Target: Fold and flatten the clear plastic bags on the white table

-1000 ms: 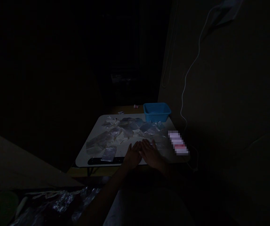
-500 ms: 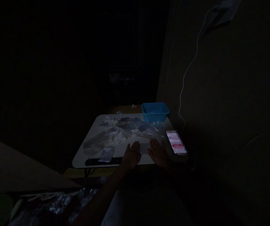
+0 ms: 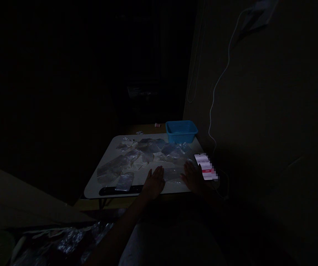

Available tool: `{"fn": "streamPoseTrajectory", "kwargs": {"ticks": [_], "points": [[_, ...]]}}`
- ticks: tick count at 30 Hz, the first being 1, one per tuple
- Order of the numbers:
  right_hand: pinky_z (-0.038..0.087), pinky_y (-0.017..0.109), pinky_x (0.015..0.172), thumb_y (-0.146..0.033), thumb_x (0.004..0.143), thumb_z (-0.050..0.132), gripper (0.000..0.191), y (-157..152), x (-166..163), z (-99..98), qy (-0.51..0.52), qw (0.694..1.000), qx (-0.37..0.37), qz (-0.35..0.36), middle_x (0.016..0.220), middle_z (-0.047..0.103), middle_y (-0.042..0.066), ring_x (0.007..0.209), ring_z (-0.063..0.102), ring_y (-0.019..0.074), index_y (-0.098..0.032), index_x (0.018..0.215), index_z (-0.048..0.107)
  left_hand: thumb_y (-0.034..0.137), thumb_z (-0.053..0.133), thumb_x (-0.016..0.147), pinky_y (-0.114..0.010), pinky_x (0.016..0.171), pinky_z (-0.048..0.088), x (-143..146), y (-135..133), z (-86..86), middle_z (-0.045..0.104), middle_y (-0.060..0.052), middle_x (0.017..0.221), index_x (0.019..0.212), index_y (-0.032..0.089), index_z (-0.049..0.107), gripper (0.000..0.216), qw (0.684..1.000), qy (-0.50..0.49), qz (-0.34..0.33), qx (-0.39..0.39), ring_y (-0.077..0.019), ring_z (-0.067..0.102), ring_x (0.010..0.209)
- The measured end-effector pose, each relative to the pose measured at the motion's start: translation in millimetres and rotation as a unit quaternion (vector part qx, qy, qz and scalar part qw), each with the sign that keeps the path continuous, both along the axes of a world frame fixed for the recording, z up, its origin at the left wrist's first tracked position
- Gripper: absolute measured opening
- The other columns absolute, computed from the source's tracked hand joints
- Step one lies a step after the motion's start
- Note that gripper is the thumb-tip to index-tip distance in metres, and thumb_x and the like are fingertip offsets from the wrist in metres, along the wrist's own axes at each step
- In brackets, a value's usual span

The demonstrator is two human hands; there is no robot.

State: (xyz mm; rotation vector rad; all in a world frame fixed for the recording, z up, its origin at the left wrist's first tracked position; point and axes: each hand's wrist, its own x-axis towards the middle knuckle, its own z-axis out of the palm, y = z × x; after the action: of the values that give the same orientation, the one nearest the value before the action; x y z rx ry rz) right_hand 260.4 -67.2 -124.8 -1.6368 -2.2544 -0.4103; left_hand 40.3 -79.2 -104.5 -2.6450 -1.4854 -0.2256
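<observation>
A clear plastic bag [image 3: 173, 174] lies flat near the front edge of the small white table [image 3: 107, 152]. My left hand [image 3: 154, 181] rests open on the bag's left side, fingers stretched forward. At its right side my right hand [image 3: 193, 178] lies open and flat, its thumb side close to the lit phone [image 3: 204, 166]. Several crumpled clear plastic bags [image 3: 145, 150] spread over the table beyond my hands. Left of my left hand, a small folded plastic bag [image 3: 124, 181] overlaps the dark slot [image 3: 107, 191] in the tabletop.
A blue plastic basin [image 3: 181, 132] stands at the table's back right corner. A white cable [image 3: 211, 111] hangs along the right wall. Behind the table lies a small pinkish cylinder [image 3: 157, 125]. Shiny plastic [image 3: 71, 238] is heaped at lower left. The room is very dark.
My right hand has slid to the right, away from my left hand, uncovering more of the flat bag. My left hand stays nearly in place. The view has shifted slightly.
</observation>
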Motion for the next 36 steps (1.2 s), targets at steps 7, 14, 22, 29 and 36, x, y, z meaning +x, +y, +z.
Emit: {"fn": "streamPoseTrajectory", "kwargs": {"ticks": [7,14,22,29,36], "points": [[0.004,0.057,0.097,-0.030,0.086,0.028,0.039,-9.6,13.8,12.9,-0.019,1.000,-0.008,0.005,0.128,0.042,0.014,0.123,0.026,0.0280,-0.015,0.117,0.047,0.026,0.025,0.086,-0.043,0.101,0.018,0.3,-1.2,2.6,0.028,-0.011,0.136,0.130,0.009,0.027,0.047,1.000,0.003,0.002,-0.007,-0.0197,0.021,0.126],[0.004,0.058,0.096,-0.023,0.086,0.023,0.040,1.0,9.1,28.6,-0.001,0.999,-0.039,-0.033,0.127,0.042,0.014,0.122,0.027,0.0276,-0.012,0.116,0.048,0.026,0.024,0.086,-0.043,0.101,0.018,-0.7,0.7,-2.2,0.028,-0.011,0.136,0.129,0.010,0.028,0.046,1.000,-0.003,-0.002,0.003,-0.0196,0.021,0.126],[0.002,0.049,0.101,-0.035,0.088,0.020,0.046,-14.1,-63.4,28.9,0.015,0.991,-0.075,0.110,0.133,0.034,0.010,0.126,0.021,0.0206,-0.014,0.126,0.036,0.027,0.024,0.086,-0.044,0.101,0.017,-0.1,0.9,-2.7,0.028,-0.011,0.136,0.129,0.009,0.027,0.047,1.000,0.007,0.000,0.000,-0.0203,0.020,0.126],[0.002,0.052,0.100,-0.041,0.087,0.020,0.052,-14.9,-47.9,20.2,0.008,0.995,-0.073,0.063,0.132,0.034,0.013,0.126,0.020,0.0232,-0.010,0.126,0.036,0.027,0.024,0.086,-0.043,0.101,0.018,0.0,1.0,-4.4,0.028,-0.011,0.136,0.129,0.011,0.029,0.046,1.000,0.002,0.001,0.010,-0.0199,0.020,0.126],[0.012,0.050,0.099,-0.040,0.086,0.025,0.052,-6.9,-13.0,5.4,0.003,0.998,-0.065,0.014,0.131,0.035,0.016,0.125,0.023,0.0254,-0.007,0.123,0.039,0.026,0.024,0.086,-0.044,0.101,0.018,0.4,-0.2,-3.5,0.028,-0.011,0.136,0.130,0.009,0.026,0.047,1.000,-0.004,0.001,0.010,-0.0198,0.020,0.126]]}}
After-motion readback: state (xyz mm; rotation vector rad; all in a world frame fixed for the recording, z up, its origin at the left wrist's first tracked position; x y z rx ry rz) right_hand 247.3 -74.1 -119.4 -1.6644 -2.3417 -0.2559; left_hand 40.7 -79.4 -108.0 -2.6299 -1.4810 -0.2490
